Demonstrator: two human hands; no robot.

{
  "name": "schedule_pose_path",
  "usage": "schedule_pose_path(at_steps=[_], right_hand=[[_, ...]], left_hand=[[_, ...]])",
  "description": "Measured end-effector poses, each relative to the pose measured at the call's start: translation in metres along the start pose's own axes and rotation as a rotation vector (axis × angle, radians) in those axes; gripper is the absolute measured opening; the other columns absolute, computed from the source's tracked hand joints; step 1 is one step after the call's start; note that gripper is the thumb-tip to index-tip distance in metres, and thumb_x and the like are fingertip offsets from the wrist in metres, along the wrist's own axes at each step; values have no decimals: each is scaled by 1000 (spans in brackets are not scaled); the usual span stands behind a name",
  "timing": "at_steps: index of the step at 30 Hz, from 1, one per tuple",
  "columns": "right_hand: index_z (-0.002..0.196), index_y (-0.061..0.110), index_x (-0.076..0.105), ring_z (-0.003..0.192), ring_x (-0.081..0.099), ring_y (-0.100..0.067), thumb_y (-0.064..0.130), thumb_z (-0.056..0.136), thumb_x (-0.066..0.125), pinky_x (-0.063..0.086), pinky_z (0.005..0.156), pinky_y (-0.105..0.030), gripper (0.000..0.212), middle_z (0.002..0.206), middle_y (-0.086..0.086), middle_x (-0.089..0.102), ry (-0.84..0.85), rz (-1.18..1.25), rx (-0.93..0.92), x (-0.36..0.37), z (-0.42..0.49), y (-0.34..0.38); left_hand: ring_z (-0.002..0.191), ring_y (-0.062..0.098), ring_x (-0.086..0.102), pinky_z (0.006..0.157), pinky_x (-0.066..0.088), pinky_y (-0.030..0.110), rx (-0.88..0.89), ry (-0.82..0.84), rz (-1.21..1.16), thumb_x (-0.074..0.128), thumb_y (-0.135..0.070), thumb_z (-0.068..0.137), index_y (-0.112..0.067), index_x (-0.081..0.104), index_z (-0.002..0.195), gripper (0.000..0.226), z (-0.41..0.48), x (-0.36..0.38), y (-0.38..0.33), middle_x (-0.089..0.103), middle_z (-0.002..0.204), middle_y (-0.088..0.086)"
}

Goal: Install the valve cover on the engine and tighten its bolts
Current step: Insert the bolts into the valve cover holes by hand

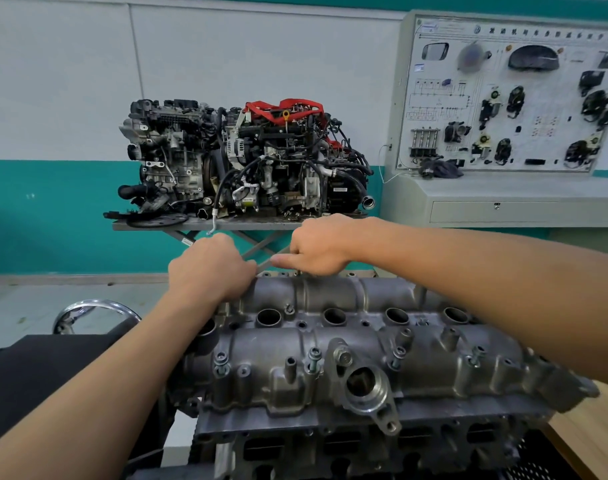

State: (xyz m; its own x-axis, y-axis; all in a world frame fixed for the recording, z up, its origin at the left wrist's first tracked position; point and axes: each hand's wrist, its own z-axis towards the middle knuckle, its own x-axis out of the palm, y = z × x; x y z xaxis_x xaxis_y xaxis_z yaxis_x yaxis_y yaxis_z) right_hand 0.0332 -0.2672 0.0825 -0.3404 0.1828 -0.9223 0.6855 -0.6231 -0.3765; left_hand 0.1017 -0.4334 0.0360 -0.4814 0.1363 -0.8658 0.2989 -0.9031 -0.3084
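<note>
The grey cast valve cover (pixel 330 299) sits on top of the engine head (pixel 365 441) in the foreground. Several bolts stand in its near edge, such as the bolt (pixel 314 355). Both my hands are at the cover's far edge. My left hand (pixel 209 268) has its fingers curled round the end of a slim grey tool handle (pixel 265 263). My right hand (pixel 318 245) is curled over the tool's other end above a far-edge bolt hole, thumb pointing left along the handle. The tool's head is hidden under this hand.
Two complete engines (pixel 243 157) stand on a grey lift table (pixel 205 224) against the teal and white wall. A training panel with car parts (pixel 510 95) is at the right. A chrome-ringed stool (pixel 94 306) and a black surface (pixel 36 375) are at my left, and a wooden bench (pixel 593 434) at my right.
</note>
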Motion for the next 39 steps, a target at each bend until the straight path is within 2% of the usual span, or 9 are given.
schedule_pose_path(at_steps=[4, 9, 12, 17, 21, 25, 32, 35, 39], right_hand=[[80, 21, 54, 73, 53, -23, 47, 102, 39, 31, 53, -29, 37, 72, 6, 50, 79, 35, -113, 2, -1, -4], [61, 19, 50, 60, 50, -16, 68, 97, 24, 30, 51, -28, 65, 65, 2, 52, -25, 25, 55, 5, 2, 1], [66, 21, 55, 66, 57, -18, 64, 97, 33, 31, 50, -27, 57, 67, 3, 57, 62, 62, -13, -6, 1, -4], [74, 13, 59, 70, 59, -21, 55, 103, 29, 37, 54, -28, 59, 70, -1, 57, 56, 56, 42, -1, 1, 1], [76, 5, 63, 46, 48, -13, 58, 102, 24, 39, 47, -24, 71, 58, -1, 53, -105, 569, 117, -27, -8, -5], [91, 6, 65, 55, 56, -12, 38, 104, 43, 40, 48, -24, 41, 73, -5, 66, -160, 1165, 30, -47, -30, -21], [85, 6, 70, 53, 50, -9, 18, 98, 60, 43, 46, -20, 20, 65, -1, 61, -417, 1312, 151, -30, -67, -61], [79, 6, 69, 55, 52, -12, 19, 97, 61, 44, 46, -20, 24, 64, 1, 65, -522, 1238, 392, -18, -91, -92], [87, 7, 73, 67, 65, -27, 19, 97, 58, 57, 64, -32, 21, 79, -6, 73, -383, 700, 455, 5, -129, -117]], left_hand=[[82, 31, 51, 72, 40, 36, -16, -30, -10, 66, -49, 88, -15, 48, 86, 38, 0, 1, -1, 50, 88, 5], [83, 32, 53, 71, 40, 37, -29, -42, -53, 71, -52, 85, -17, 44, 79, 44, -1, -1, -1, 51, 90, 5], [81, 31, 51, 71, 41, 37, -41, -32, -67, 74, -54, 83, -20, 39, 72, 49, -3, -1, -1, 55, 88, 5], [90, 30, 63, 78, 54, 42, 26, -114, -300, 69, -55, 87, -13, 63, 101, 45, -6, -9, -6, 68, 97, 9], [75, 10, 62, 66, 50, 32, 236, -123, -629, 43, -59, 101, -19, 62, 93, 44, -10, -25, -27, 64, 80, -7], [36, 5, 39, 41, 29, 24, 173, 84, -1009, 27, -55, 107, -19, 58, 63, 65, 1, -39, -59, 50, 44, -9], [39, 12, 34, 43, 27, 24, 177, 177, -1054, 35, -39, 109, -16, 60, 47, 70, -3, -32, -117, 45, 45, -4], [57, 23, 44, 58, 32, 35, 205, 127, -780, 37, -33, 107, -4, 63, 70, 54, -3, -22, -126, 49, 58, 3], [56, 18, 43, 50, 31, 27, 110, 343, -814, 45, -16, 100, -4, 71, 92, 29, -1, -15, -136, 53, 66, 3]])
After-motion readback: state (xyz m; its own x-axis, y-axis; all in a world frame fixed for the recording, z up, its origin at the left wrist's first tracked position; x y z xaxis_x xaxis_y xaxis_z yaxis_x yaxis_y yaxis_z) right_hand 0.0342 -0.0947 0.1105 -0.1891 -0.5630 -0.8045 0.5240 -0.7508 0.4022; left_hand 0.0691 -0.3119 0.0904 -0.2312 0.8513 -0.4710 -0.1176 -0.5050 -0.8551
